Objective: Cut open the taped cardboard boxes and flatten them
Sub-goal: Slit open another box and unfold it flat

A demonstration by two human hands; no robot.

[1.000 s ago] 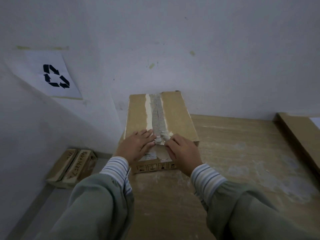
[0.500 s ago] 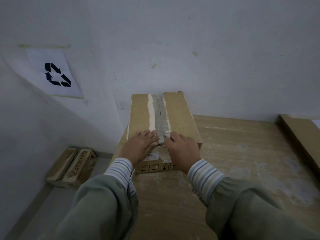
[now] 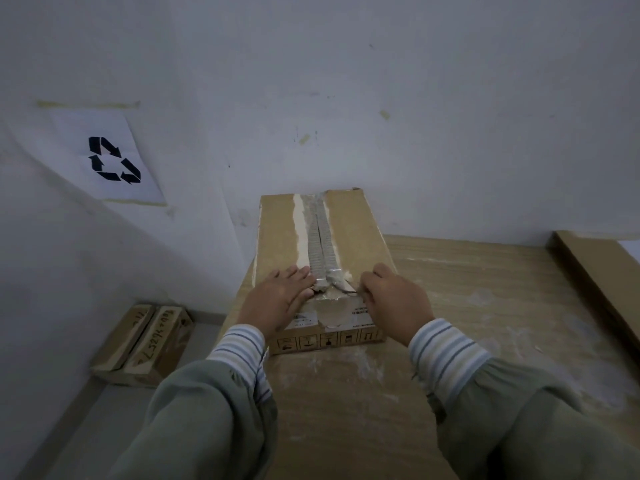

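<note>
Cardboard box (image 3: 349, 237) lies flat at the back-left corner of the worktop (image 3: 485, 289), far end against the wall (image 3: 346, 81), left side along the worktop's left edge. A strip of tape (image 3: 320, 237) runs lengthwise down the middle of the lid, w/ a pale torn streak just left of it. At the near end the tape is crumpled and lifted off the cardboard.

Left hand (image 3: 277, 303) rests flat on the lid, fingers straight and spread, tips just beside the tape's left edge, pressing down. Right hand (image 3: 394, 303) is curled at the lid's near-right part, fingers pinching a thin stretched bit of the loose tape end; can't tell if anything else is in that hand. Both arms in striped cuffs under grey-green sleeves.

Near end face of the box carries a row of small handling symbols and a white label, partly hidden by the hands.

Another flat cardboard box (image 3: 595, 271) sits along the worktop's right edge, well apart. Two taped boxes (image 3: 145, 341) lie on the floor (image 3: 69, 427) beside the left wall, handwriting on one. Recycling sign (image 3: 110, 157) is taped to the left wall. Worktop is wood-grain w/ whitish smears.
</note>
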